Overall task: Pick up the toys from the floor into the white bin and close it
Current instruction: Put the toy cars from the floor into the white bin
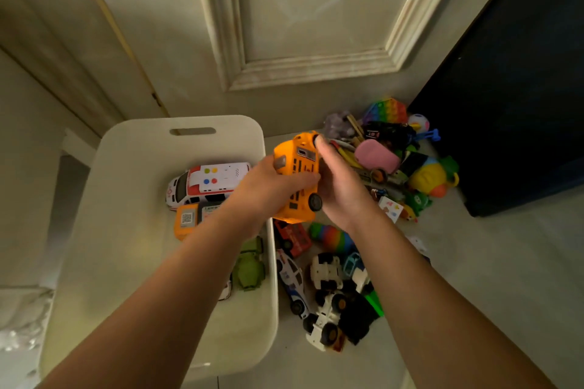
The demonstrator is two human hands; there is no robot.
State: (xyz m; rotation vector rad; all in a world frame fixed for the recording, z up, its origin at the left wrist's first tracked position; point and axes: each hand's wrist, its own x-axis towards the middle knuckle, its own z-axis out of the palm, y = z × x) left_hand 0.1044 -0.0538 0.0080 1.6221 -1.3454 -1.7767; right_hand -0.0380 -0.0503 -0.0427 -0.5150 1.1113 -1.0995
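Currently gripping an orange toy bus [297, 177] with both hands, just over the right rim of the white bin [132, 167]. Holding it with the underside turned to the camera, two black wheels showing along its right edge. Wrapping the left hand [268, 189] around the bus's left side, fingers curled over the underside; clasping the right side with the right hand [341, 186], thumb pressed by the upper wheel, the other fingers hidden behind the toy. Below the left forearm, inside the open-topped bin: a white-and-red toy ambulance [205, 183] near the far wall, an orange box with a QR label [186, 219] just in front of it, and a green toy vehicle [251, 265] close against the right wall. Right of the bin, on the pale floor [489, 262], heaped in a loose pile: a red fire truck [292, 238] touching the bin's outer wall, a white-and-blue police car [292, 281] just nearer, a rainbow-striped toy [333, 237] beside the fire truck, and a white truck with orange hubs [325, 322] nearest the camera. Farther back, beyond the right hand: a pink case [376, 159], a yellow duck-like toy [429, 177] and a rainbow pop-it [387, 110], the last leaning near a dark cabinet [521, 104]. Behind everything, a cream panelled door [309, 25].
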